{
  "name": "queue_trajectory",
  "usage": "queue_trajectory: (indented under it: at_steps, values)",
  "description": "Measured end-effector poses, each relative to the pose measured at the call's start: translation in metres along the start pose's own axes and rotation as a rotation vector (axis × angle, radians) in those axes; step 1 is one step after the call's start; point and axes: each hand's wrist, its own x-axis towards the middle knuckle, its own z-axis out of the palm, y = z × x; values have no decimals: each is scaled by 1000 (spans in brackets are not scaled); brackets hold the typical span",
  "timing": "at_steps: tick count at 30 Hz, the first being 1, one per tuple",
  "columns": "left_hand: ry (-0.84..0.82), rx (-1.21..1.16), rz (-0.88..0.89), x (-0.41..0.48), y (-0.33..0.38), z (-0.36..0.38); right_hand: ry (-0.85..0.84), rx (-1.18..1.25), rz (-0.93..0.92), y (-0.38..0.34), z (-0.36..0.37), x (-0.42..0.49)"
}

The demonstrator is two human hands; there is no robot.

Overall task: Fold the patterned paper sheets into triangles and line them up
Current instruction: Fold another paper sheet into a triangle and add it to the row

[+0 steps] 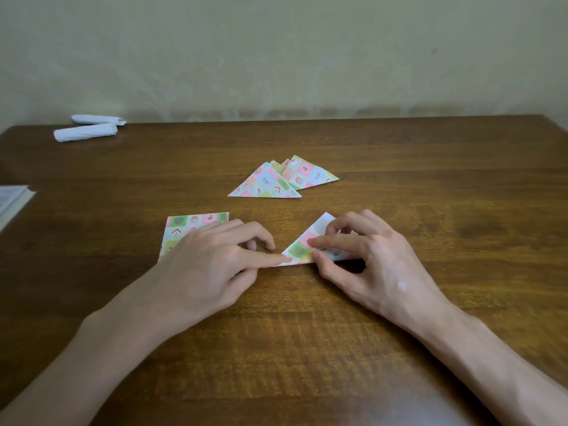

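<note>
Nearest, on the desk (pixel 307 348), a part-folded triangle (pixel 299 250) of pastel checked paper is pressed at its left corner by the left hand's (pixel 212 262) straight forefinger and pinched by the right hand (pixel 365 256), its right half hidden | a flat sheet (pixel 184 224) is half covered by the left hand | beyond, finished triangles (pixel 276 179) are overlapped, count unclear

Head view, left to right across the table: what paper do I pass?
Book → white rolls → flat sheet → half-folded sheet. Triangles left out: farther back, they overlap the half-folded sheet's span.
</note>
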Motion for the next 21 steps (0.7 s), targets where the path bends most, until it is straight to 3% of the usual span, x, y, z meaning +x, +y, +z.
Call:
queue_trajectory:
  at_steps: [21]
  values:
    - [11, 13, 39, -2, -4, -7, 8, -14, -16, 0, 1, 0]
